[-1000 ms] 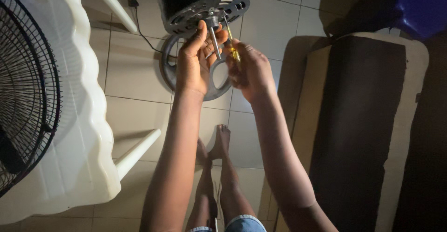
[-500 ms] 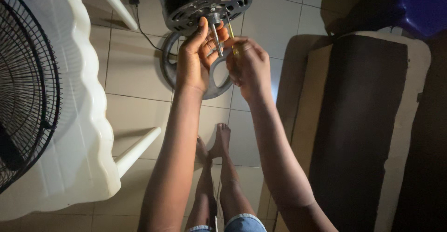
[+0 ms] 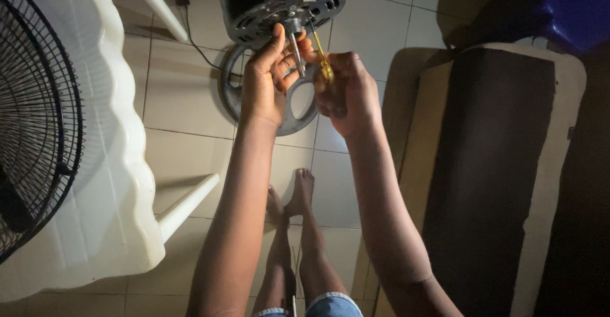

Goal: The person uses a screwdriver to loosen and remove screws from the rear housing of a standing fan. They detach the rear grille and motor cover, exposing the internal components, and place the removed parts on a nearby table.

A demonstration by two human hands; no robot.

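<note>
Since a second ago my right hand (image 3: 343,94) has rolled, closed around the yellow-handled screwdriver (image 3: 321,56) angled into the round black vented fan motor (image 3: 279,2). My left hand (image 3: 267,82) pinches its steel shaft (image 3: 296,50). Below lies a grey metal ring (image 3: 241,101); a white plastic chair (image 3: 108,164) and black wire fan guard (image 3: 38,120) stand left.

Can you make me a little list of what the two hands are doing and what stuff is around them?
left hand: left hand grips the metal shaft sticking out of the fan motor
right hand: right hand holds a yellow-handled screwdriver, its tip up at the motor's face
under the hands: round metal ring lying on the tiled floor
left side: white plastic table with a black fan guard on it
right side: dark cushion
below: the person's bare feet
</note>
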